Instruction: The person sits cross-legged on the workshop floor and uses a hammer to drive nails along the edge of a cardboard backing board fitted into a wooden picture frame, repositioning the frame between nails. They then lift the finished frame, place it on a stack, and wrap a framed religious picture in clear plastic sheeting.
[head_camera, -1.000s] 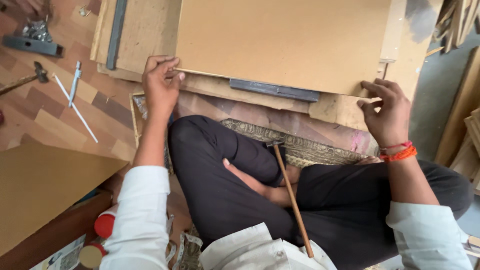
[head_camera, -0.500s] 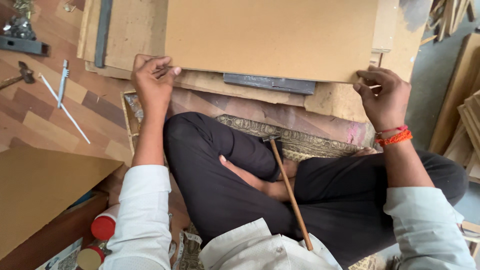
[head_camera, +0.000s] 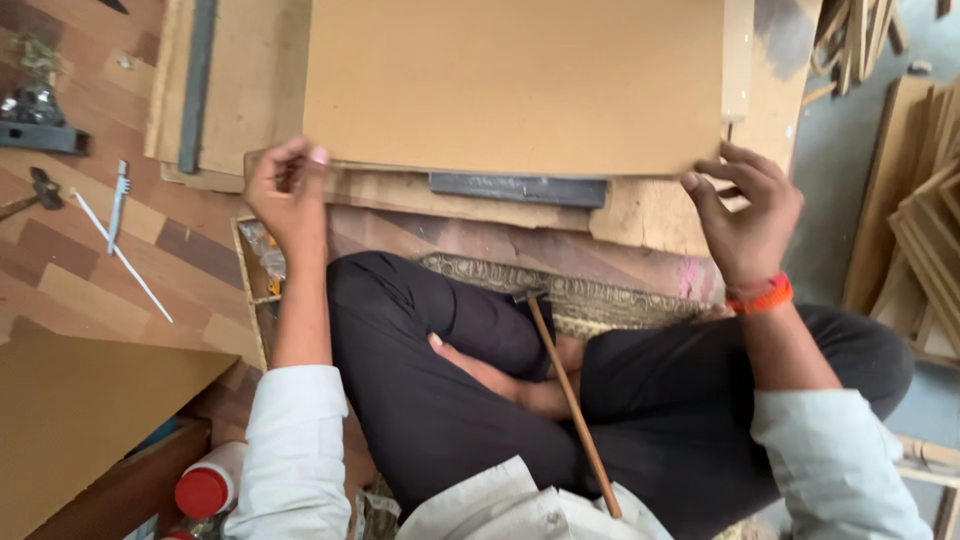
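I sit cross-legged on the floor with a large tan fibreboard panel (head_camera: 515, 80) lying flat in front of me. My left hand (head_camera: 288, 190) grips the panel's near left corner, fingers curled over its edge. My right hand (head_camera: 745, 210), with an orange thread at the wrist, holds the near right corner. Under the panel lie more boards (head_camera: 650, 215) and a dark metal bar (head_camera: 518, 188). A hammer with a wooden handle (head_camera: 570, 400) rests on my legs, its head pointing towards the panel.
On the left floor lie a thin white rod (head_camera: 125, 260), a grey tool (head_camera: 118, 192), a small hammer (head_camera: 30, 195) and a dark metal block (head_camera: 40, 135). A tan board (head_camera: 80, 420) and a red-capped bottle (head_camera: 205, 490) sit at lower left. Wooden frames (head_camera: 920, 210) are stacked at right.
Both hands have stayed on the panel's near corners. The view has shifted slightly, so the panel and hands sit a little further left and higher in the frame.
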